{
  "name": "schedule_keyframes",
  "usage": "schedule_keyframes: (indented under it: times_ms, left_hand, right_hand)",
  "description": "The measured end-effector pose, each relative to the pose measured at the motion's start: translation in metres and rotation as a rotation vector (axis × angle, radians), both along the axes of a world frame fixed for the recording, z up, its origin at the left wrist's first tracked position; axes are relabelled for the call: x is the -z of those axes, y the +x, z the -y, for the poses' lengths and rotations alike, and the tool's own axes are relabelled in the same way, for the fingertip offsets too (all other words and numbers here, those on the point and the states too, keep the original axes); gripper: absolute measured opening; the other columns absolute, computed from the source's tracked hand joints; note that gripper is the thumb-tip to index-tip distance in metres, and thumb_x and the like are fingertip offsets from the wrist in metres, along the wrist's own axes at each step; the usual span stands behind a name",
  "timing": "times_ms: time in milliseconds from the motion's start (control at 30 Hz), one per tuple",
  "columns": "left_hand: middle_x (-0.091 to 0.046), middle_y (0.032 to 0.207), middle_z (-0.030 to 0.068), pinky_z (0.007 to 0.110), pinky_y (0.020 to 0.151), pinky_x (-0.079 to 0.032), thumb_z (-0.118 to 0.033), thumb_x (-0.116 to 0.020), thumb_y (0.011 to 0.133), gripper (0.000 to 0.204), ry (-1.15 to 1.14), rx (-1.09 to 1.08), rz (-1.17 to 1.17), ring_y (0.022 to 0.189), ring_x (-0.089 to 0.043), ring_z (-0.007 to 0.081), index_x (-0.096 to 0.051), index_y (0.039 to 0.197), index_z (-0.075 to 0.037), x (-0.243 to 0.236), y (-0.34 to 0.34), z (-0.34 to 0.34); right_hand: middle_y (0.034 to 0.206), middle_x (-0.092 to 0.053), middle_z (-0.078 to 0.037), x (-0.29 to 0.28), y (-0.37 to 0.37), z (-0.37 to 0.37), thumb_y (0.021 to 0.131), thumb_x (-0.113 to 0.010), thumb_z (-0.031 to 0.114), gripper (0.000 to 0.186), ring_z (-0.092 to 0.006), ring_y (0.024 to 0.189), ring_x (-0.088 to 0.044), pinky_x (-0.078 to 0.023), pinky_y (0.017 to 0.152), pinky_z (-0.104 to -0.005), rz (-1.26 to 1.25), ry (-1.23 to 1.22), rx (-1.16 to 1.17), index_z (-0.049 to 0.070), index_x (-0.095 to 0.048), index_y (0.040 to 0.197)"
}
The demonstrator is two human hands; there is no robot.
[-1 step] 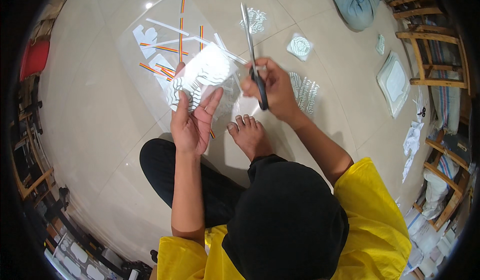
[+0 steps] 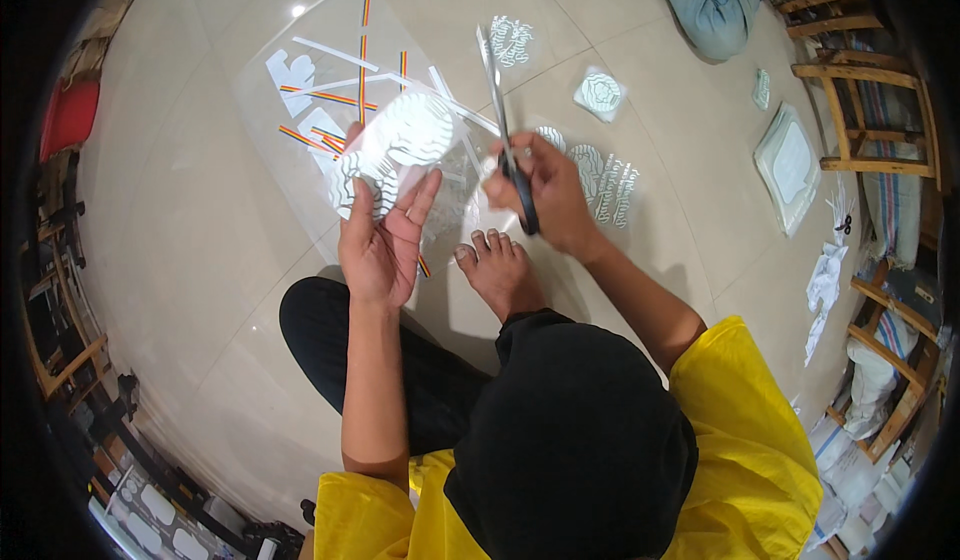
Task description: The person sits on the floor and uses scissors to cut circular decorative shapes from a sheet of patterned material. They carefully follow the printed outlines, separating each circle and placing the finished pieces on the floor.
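Observation:
My left hand (image 2: 380,250) holds a clear plastic sheet (image 2: 412,128) with white wavy-lined round shapes on it, the thumb on top and some fingers beneath. Light glares off its upper part. To the right, my right hand (image 2: 555,195) grips a pair of scissors (image 2: 497,90) by the black handles. The blades point away from me, apart from the sheet and looking nearly closed. Under the sheet lies a large transparent sheet (image 2: 270,150) on the tiled floor. Rainbow-striped strips (image 2: 368,10), white strips (image 2: 335,53) and white paper cutouts (image 2: 290,82) lie on or around it.
White lettered cutouts (image 2: 512,42) and a small stack of patterned pieces (image 2: 600,94) lie beyond the scissors; more lettered pieces (image 2: 610,190) sit beside my right wrist. My bare foot (image 2: 500,272) is close below. Packaged white sheets (image 2: 787,170) and wooden chairs (image 2: 865,110) stand right. Another person's leg (image 2: 712,15) shows top right.
The plastic sheet has tilted, so its wavy shapes show more clearly with less glare. The scissors have shifted slightly down and left, their tips lower than before.

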State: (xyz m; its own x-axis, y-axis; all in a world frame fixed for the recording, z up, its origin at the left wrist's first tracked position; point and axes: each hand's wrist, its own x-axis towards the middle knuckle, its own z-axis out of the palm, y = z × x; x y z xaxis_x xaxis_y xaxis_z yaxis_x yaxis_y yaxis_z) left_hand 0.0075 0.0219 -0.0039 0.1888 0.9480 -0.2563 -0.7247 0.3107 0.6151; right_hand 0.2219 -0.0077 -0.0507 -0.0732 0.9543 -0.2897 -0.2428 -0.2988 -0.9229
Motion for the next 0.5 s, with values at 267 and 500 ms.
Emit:
schedule_keyframes:
  times_ms: [267,500]
  left_hand:
    - [-0.034,0.169,0.0164,0.053,0.124,-0.040,-0.028,-0.038,0.117,0.058,0.143,-0.004,-0.005,0.148,-0.047,0.0404,-0.018,0.170,-0.016,-0.007,0.011,-0.028]
    - [-0.031,0.169,0.0221,0.053,0.124,-0.040,-0.029,-0.036,0.117,0.060,0.116,0.070,0.024,0.147,-0.048,0.0396,-0.012,0.171,-0.018,-0.011,0.014,-0.020]
  right_hand:
    - [0.091,-0.067,-0.001,0.002,-0.017,0.071,0.088,-0.082,0.002,0.033,-0.0038,0.085,-0.060,-0.048,0.076,-0.0236,-0.115,-0.017,-0.214,0.003,-0.063,0.114]
    - [0.086,-0.065,0.000,-0.001,-0.021,0.052,0.086,-0.085,0.007,0.036,-0.0030,0.072,-0.055,-0.045,0.069,-0.0233,-0.042,0.083,-0.189,0.003,-0.062,0.114]
